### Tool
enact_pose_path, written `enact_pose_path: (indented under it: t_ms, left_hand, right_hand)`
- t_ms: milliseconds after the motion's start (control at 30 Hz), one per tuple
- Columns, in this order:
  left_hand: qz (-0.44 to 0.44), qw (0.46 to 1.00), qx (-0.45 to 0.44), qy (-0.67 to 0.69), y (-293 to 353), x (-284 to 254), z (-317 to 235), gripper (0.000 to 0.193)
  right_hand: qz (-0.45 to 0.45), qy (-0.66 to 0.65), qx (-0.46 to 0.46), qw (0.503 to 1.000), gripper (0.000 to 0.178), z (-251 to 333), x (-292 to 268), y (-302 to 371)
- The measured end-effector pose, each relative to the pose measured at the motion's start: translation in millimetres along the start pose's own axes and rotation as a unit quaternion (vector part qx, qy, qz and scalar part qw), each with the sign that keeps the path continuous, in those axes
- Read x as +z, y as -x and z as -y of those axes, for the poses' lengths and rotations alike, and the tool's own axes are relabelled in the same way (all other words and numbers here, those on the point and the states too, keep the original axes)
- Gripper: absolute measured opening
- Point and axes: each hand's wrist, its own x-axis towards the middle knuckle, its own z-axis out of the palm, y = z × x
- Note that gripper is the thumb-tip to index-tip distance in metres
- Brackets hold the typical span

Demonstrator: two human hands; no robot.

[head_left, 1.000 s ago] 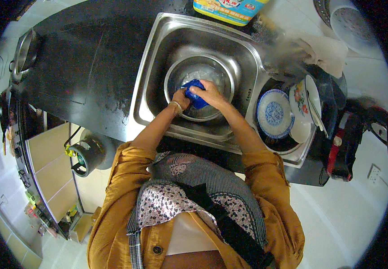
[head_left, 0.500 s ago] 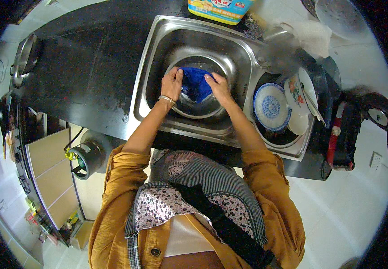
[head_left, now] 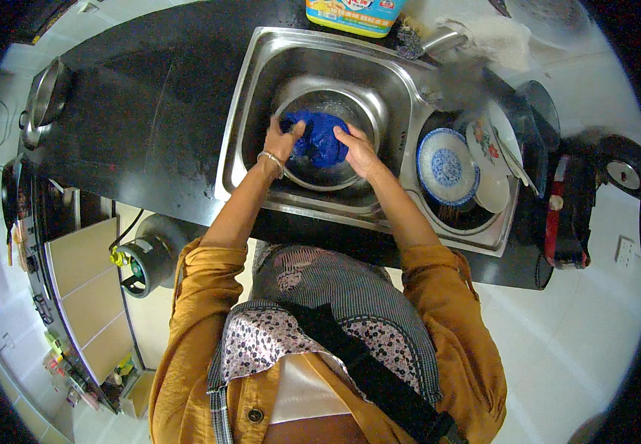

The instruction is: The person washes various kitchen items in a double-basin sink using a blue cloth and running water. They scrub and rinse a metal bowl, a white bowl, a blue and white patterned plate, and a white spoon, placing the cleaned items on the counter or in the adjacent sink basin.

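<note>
**Both hands on a blue cloth in the sink**

Hands meet over a steel bowl (head_left: 328, 140) that sits in the steel sink (head_left: 261, 81), and between them lies a bunched blue cloth (head_left: 318, 138). The left hand (head_left: 283, 140) grips the cloth's left edge, fingers curled over it, a bangle at the wrist. The right hand (head_left: 357, 150) presses on the cloth's right side with the fingers closed on the fabric. So both hands are clamped on the same cloth, just beside one another, with the cloth resting inside the bowl.

To the right of the basin, in the second compartment, a blue-patterned plate (head_left: 446, 166) lies among other dishes, and a white plate with a red flower print (head_left: 487, 144) leans just beside it. A tap (head_left: 439, 41) reaches in from the far right corner of the sink. At the far edge stands a yellow and blue container (head_left: 354, 13).

The dark worktop (head_left: 135, 118) spreads to the left of the sink, and a metal pot (head_left: 43, 103) sits at its far left end. Below the worktop, on the near left, a grey gas cylinder (head_left: 150, 255) with a yellow fitting stands on the floor. The person wears a mustard shirt with rolled sleeves.
</note>
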Motion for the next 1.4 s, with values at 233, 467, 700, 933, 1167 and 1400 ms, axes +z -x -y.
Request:
enact_pose_path:
  t_ms: [233,467,700,933,1167,1400]
  left_hand:
    - [0.248,0.902,-0.256,0.243,67,13,-40,0.052]
    - [0.216,0.953,-0.168,0.131,73,2,-48,0.06]
    - [0.196,0.955,-0.141,0.172,80,8,-51,0.074]
    - [0.131,0.99,-0.027,0.044,74,-7,-48,0.031]
    - [0.063,0.982,0.028,0.178,60,-14,-50,0.016]
    - [-0.101,0.994,0.024,0.018,24,-51,-34,0.024]
  right_hand:
    - [0.008,-0.128,0.034,0.991,0.029,-2,19,16]
    - [-0.052,0.349,-0.068,0.933,0.068,-10,6,14]
    - [-0.165,0.457,-0.211,0.848,0.008,-41,25,17]
    - [-0.08,0.373,-0.228,0.896,0.009,-37,28,21]
    - [-0.138,0.202,-0.177,0.953,0.016,-23,30,13]
    - [-0.285,0.239,-0.34,0.863,0.013,41,-24,-3]
